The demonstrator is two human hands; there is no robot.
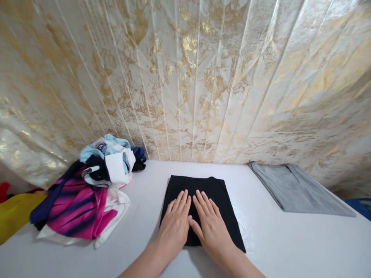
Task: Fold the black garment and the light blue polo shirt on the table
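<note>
A black folded garment (197, 184) lies flat on the white table in front of me, in a roughly rectangular shape. My left hand (176, 222) rests on its left half, palm down, with the fingers stretched out. On the right half lies my right hand (211, 224), also flat with fingers extended. The thumbs almost meet near the middle of the cloth. Neither hand grips anything. Both hands and wrists cover the middle and part of the near edge of the garment.
To the left sits a heap of crumpled clothes (78, 208), pink, navy, white and light blue. Yellow cloth (20, 212) lies at the far left. A grey folded garment (298, 189) lies at the right. Behind the white table (145, 212) hangs a gold-patterned curtain (185, 77).
</note>
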